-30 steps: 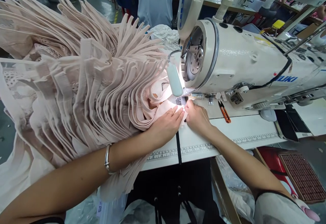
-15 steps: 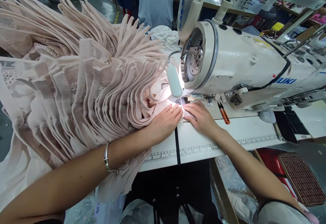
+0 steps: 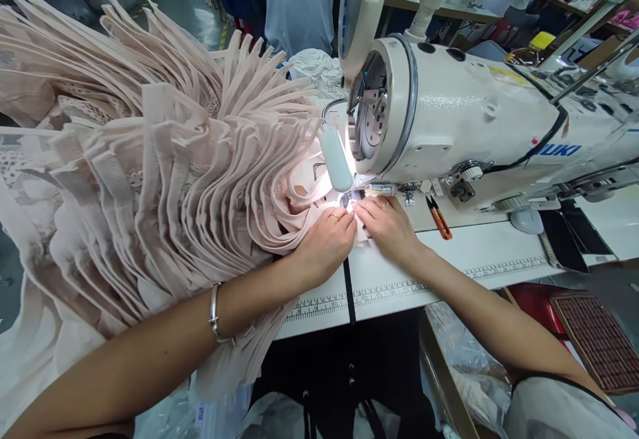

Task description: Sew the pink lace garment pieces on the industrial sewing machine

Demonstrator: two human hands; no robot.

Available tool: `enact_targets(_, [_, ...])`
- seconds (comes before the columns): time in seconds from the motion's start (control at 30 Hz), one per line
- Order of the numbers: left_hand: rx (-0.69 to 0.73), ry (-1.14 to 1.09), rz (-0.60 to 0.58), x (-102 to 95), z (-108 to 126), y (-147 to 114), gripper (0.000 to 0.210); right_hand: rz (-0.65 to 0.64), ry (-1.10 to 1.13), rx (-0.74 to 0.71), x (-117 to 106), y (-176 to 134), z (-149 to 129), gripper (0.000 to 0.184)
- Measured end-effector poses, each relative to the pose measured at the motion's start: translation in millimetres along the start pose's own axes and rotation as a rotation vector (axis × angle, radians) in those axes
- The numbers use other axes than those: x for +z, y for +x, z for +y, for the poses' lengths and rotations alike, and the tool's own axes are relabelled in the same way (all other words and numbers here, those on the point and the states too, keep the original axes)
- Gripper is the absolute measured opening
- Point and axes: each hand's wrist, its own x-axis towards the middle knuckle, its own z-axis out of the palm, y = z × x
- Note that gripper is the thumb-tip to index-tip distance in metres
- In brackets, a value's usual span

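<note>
Both hands pressed flat, left hand point(image 3: 324, 243) and right hand point(image 3: 392, 226) pinning pale pink fabric piece point(image 3: 360, 229) beneath fingertips, apparently at the needle; glare hides it. Risk: pricked fingers, stacked pink garments point(image 3: 150, 159) dragging seam crooked.

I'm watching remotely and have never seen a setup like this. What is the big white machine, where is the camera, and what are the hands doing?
The camera sits on the worker's head, looking down at their own arms. The white machine is an industrial sewing machine on a white table with a printed ruler along its edge. The left hand and right hand press a small pink fabric piece flat under the lit needle area. A big fanned stack of pink fabric pieces lies at left. Orange-handled thread snips lie beside the right hand. Another person stands behind.
</note>
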Motion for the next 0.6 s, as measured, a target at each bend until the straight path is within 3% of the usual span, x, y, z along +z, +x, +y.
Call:
enact_targets(0.3, [0.021,0.099,0.041,4.4,4,0,0.034,-0.085,0.073,0.150,9,0,6,0.051])
enact_targets(0.6, [0.074,0.252,0.020,9.0,6,5,0.039,-0.049,0.132,0.166,14,-1,9,0.052])
